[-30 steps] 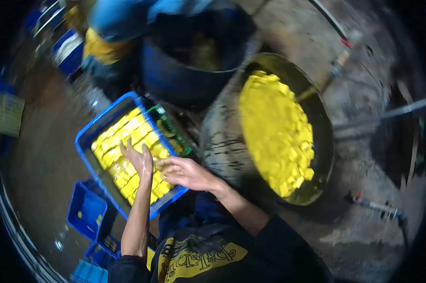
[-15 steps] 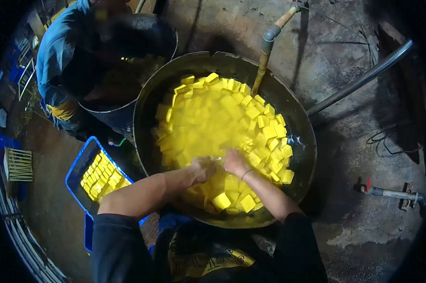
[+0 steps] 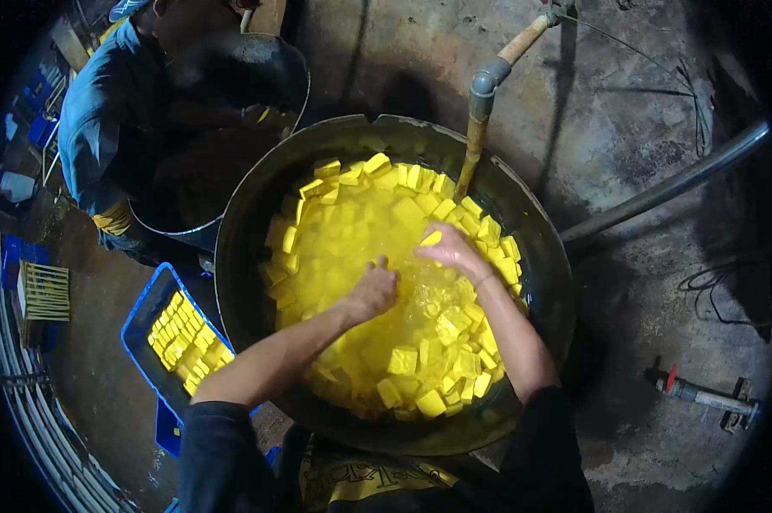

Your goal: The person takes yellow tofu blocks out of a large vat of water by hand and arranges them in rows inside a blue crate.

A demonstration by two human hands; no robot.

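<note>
A large round metal pan point(image 3: 535, 342) holds cloudy yellow liquid point(image 3: 360, 222) and many yellow tofu-like blocks point(image 3: 403, 360). My right hand point(image 3: 454, 252) is raised at the right of the liquid, its fingers closed round one yellow block point(image 3: 431, 238). Left of it, my left hand point(image 3: 375, 289) hovers over the liquid near the pan's middle. Its fingers are curled, with one digit pointing up; anything inside them is hidden. Bubbles and ripples show between the hands. Blocks heap up along the right and near sides, many partly submerged.
A pipe point(image 3: 480, 111) comes down into the pan's far right side. At left stands a blue-rimmed crate point(image 3: 133, 321) of yellow blocks. Beyond it, a person in a blue shirt point(image 3: 103, 128) bends over another drum point(image 3: 304, 77). A metal bar point(image 3: 668, 188) runs off to the right.
My hands have come apart from the pan's middle. The right has moved up and away with a yellow block showing in it; the left has risen slightly. Blocks at the near right have shifted.
</note>
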